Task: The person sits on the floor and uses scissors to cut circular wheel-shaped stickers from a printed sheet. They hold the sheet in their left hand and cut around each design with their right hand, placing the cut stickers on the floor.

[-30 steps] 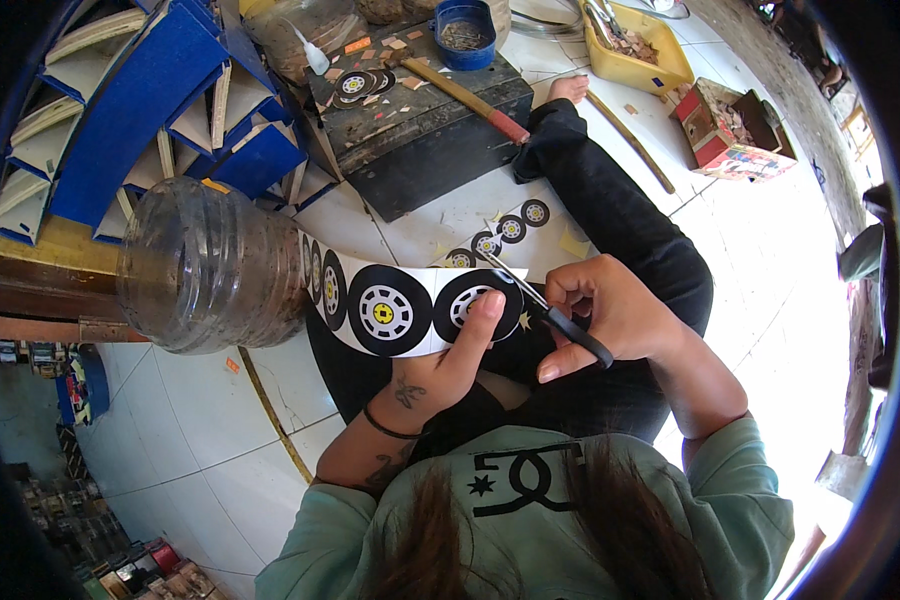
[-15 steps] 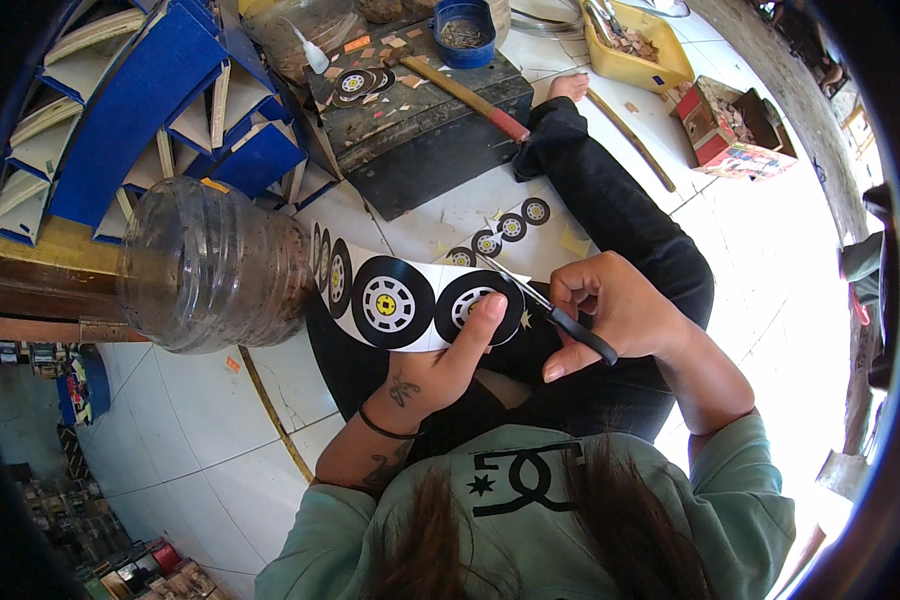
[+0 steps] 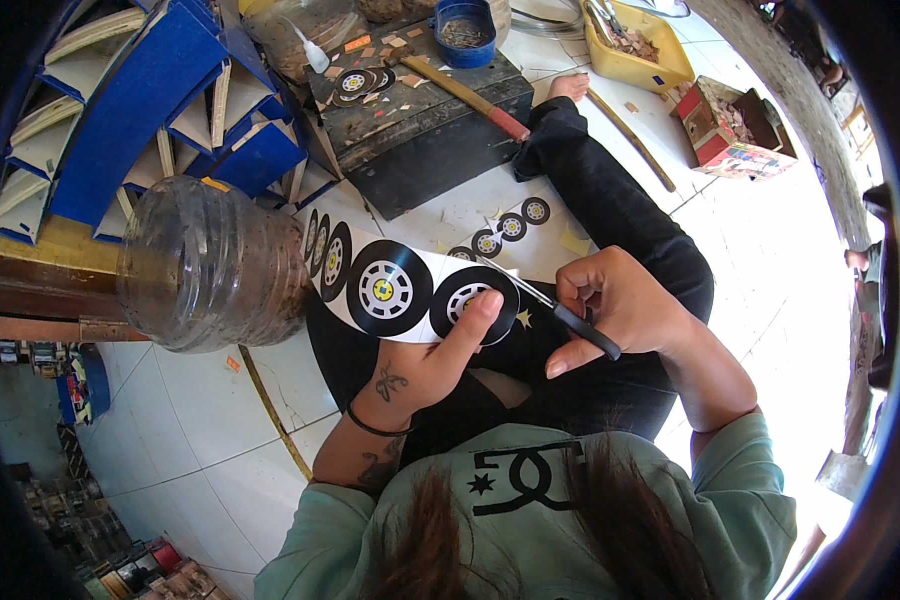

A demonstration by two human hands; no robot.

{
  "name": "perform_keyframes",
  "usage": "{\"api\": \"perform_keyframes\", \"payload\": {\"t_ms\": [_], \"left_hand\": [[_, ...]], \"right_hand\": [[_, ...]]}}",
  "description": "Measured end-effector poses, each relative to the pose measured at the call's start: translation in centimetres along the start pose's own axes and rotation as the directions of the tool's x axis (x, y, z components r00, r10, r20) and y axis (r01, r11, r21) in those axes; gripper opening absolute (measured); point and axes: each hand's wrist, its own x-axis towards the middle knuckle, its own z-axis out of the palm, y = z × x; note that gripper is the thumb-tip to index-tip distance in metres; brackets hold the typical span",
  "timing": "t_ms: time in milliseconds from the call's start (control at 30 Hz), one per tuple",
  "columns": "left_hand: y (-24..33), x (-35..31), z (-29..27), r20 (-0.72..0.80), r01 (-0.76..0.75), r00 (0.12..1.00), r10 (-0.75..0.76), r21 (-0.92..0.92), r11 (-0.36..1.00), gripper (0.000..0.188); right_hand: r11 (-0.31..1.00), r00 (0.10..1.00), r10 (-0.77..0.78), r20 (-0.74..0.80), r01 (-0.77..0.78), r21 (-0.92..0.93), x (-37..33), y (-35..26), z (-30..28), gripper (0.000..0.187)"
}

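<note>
My left hand (image 3: 440, 355) grips a curved white strip (image 3: 362, 325) printed with several black wheels with yellow hubs; the thumb presses on the rightmost wheel and the other fingers are hidden beneath. In my right hand (image 3: 620, 310) is a pair of scissors (image 3: 592, 333) with black handles, fingers wrapped round them. The blades lie at the strip's upper right edge, beside the last wheel; whether they touch the paper I cannot tell. Beyond the blades, a strip of smaller printed wheels (image 3: 512, 227) rests on the floor.
A dark box (image 3: 430, 165) ahead bears a hammer (image 3: 460, 92), cut wheel discs (image 3: 358, 84) and a blue tub (image 3: 463, 35). Left are a clear plastic jar (image 3: 215, 265) and blue wooden pieces (image 3: 135, 120). Far right stand a yellow basin (image 3: 660, 75) and a carton (image 3: 735, 130).
My left hand and the wheel strip have shifted slightly left, and the strip is tilted a little differently. The scissors and right hand have moved slightly right.
</note>
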Motion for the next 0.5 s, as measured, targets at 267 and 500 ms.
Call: {"api": "perform_keyframes", "payload": {"t_ms": [267,500], "left_hand": [[0.3,1.5,-1.3,0.249,0.104,0.959,-0.137,0.143,0.984,0.029],[-1.3,4.0,-1.6,0.426,0.239,0.865,-0.264,0.114,0.964,0.033]], "right_hand": [[0.899,0.989,-0.12,-0.081,0.143,0.413,1.8,0.8,0.6,0.036],[0.676,0.951,-0.015,-0.31,0.238,0.698,3.4,1.1,2.5,0.022]]}}
